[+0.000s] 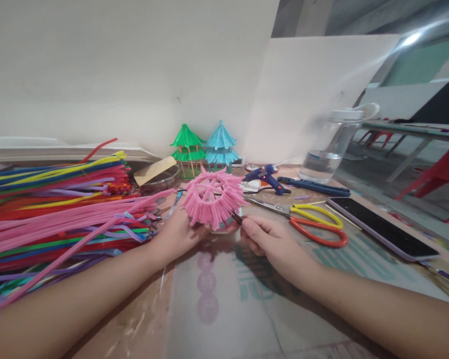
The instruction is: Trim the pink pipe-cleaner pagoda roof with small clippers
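Note:
My left hand point(177, 234) holds a round pink pipe-cleaner roof piece point(212, 197) from below and the left, just above the table. My right hand point(267, 239) pinches a small dark tool point(236, 217) whose tip touches the pink piece's lower right edge. What kind of tool it is I cannot tell. A small clear cup sits partly hidden under the pink piece.
A big pile of coloured pipe cleaners point(56, 209) fills the left. Green point(187, 147) and blue point(220, 144) pagoda models stand at the back. A blue glue gun point(265, 177), scissors point(314, 224), a phone point(381, 227) and a water bottle point(331, 149) lie to the right.

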The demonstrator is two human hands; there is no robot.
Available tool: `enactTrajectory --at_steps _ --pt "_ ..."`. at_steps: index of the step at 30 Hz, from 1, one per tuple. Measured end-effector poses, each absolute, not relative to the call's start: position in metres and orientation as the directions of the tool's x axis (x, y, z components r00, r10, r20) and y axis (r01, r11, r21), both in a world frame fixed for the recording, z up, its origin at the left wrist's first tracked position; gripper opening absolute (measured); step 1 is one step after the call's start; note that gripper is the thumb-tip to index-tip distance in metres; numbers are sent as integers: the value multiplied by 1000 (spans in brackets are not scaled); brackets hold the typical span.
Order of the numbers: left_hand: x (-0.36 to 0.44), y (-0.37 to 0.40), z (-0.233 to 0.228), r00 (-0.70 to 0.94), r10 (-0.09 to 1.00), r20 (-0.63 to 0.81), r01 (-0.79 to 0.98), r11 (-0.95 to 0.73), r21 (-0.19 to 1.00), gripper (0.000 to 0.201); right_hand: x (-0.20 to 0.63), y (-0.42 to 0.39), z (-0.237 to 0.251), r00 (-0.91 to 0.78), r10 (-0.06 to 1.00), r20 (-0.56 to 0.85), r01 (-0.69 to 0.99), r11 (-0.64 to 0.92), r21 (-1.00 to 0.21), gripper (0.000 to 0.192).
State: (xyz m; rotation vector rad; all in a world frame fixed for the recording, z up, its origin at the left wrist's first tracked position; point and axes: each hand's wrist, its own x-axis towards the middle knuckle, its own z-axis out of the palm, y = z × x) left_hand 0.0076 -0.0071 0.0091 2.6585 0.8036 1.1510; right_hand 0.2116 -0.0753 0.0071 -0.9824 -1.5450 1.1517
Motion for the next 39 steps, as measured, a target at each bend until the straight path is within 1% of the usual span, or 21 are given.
enactTrajectory --at_steps 3,10,15,19,22,25,30,39 --pt "9 -8 11 572 517 638 398 -854 335 25 212 -75 7 -228 946 231 78 254 -964 61" --pt "9 -9 11 564 511 648 395 -857 331 18 212 -75 9 -233 947 221 53 240 -969 52" --pt "8 -8 10 570 510 644 403 -857 321 21 212 -76 12 -241 947 213 48 231 -972 49" --pt "9 -7 10 572 500 650 395 -863 316 21 212 -76 13 -233 948 217 64 237 -969 51" --pt "8 -6 9 574 489 657 384 -869 312 21 212 -76 10 -240 944 228 39 244 -969 53" --pt "6 -5 7 554 504 663 398 -859 321 24 212 -75 8 -244 944 220 19 232 -973 56" --pt "5 -4 6 553 507 661 409 -857 314 31 212 -75 8 -237 945 226 49 244 -969 56" --pt "8 -6 9 575 487 658 391 -870 301 28 212 -75 10 -222 954 202 47 218 -975 56"
